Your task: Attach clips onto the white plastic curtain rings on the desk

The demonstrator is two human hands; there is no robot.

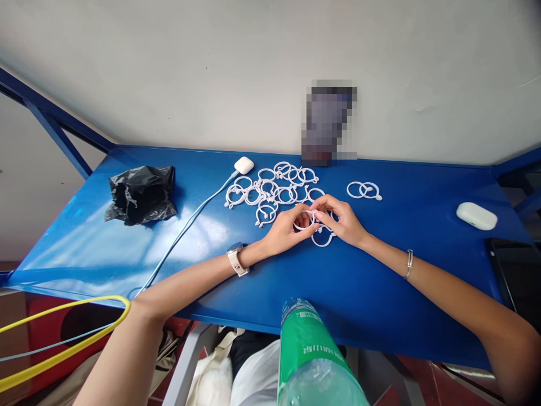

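My left hand (289, 228) is closed around a white plastic curtain ring (301, 228), its fingers on the ring's rim. Close against it, the fingertips of my right hand (340, 219) pinch at the side of that ring, where part of another white ring shows between the fingers. One more curtain ring (322, 246) appears just below my hands; whether it lies on the table or touches my fingers I cannot tell. Beyond my left hand a loose pile of curtain rings (285, 195) with small eyelets spreads over the blue table (236, 293).
Two overlapping rings (364, 190) lie right of the pile. A white charger (244, 165) with a cable sits behind; a black plastic bag (141, 194) is at left. On the right are a white earbud case (477, 216) and dark phone (515, 276). A green-labelled bottle (310, 344) stands in front.
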